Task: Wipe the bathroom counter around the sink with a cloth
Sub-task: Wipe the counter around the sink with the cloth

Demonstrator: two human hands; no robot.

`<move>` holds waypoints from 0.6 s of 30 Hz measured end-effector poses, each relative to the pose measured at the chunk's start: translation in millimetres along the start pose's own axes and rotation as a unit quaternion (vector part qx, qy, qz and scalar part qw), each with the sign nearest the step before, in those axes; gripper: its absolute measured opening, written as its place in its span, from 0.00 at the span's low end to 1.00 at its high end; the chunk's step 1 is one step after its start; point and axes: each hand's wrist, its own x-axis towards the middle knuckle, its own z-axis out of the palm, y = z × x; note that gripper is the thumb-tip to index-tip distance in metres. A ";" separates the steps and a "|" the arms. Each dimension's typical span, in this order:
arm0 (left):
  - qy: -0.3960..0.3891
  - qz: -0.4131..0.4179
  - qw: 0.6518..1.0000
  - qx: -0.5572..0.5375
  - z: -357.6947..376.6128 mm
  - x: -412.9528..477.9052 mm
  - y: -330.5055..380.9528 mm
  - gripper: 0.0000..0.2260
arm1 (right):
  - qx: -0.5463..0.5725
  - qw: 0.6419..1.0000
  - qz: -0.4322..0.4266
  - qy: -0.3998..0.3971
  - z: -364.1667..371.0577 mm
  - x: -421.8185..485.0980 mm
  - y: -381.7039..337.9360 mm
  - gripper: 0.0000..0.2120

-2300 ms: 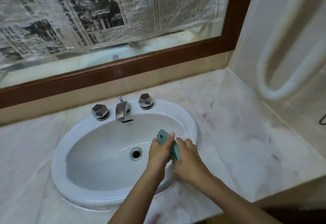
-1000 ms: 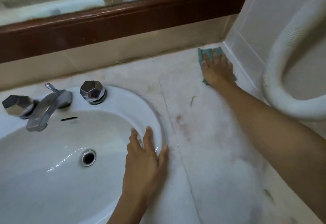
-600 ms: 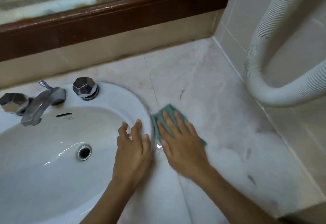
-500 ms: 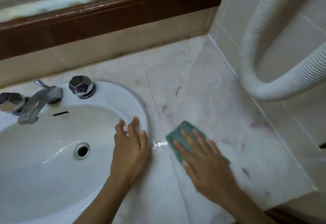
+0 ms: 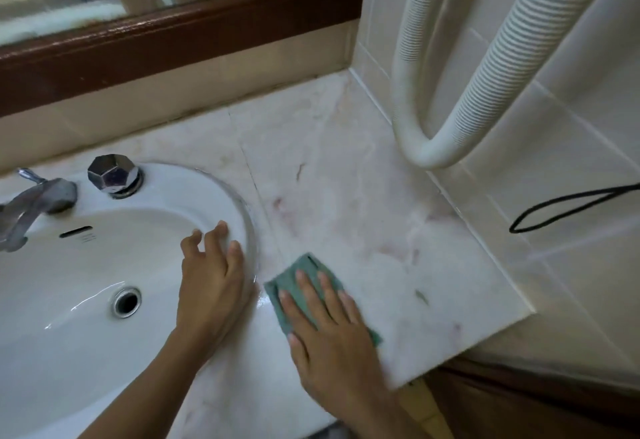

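A green cloth point(image 5: 298, 276) lies flat on the pale marble counter point(image 5: 363, 203) just right of the white oval sink point(image 5: 86, 265). My right hand point(image 5: 332, 338) presses down on the cloth with fingers spread; most of the cloth is hidden under it. My left hand point(image 5: 213, 286) rests palm down on the sink's right rim, fingers apart, holding nothing. A wet streak shines on the counter between the two hands. Faint reddish marks and dark specks show on the marble farther right.
A chrome tap point(image 5: 31, 203) and a faceted knob point(image 5: 112, 174) stand at the sink's back. A wood-framed mirror point(image 5: 173, 37) runs along the back wall. A white ribbed hose point(image 5: 436, 148) loops down the tiled right wall, beside a black cord point(image 5: 561, 210). The counter's front edge lies right of my wrist.
My right hand swept the cloth from the far back corner toward the sink, then down along its rim to the front. My left hand stayed on the sink rim.
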 end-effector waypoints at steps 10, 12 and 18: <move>0.032 -0.068 0.997 -0.004 7.2 5.1 -6.2 0.20 | -0.057 0.954 0.295 0.024 -34.5 47.8 132.7 0.32; 0.034 -0.070 0.997 -0.007 6.2 3.9 -5.3 0.20 | -0.048 0.966 0.252 0.019 -20.2 49.2 89.8 0.30; 0.048 -0.074 0.996 -0.034 3.1 -2.4 -7.0 0.18 | -0.040 0.997 0.040 -0.050 -19.2 -65.2 48.7 0.29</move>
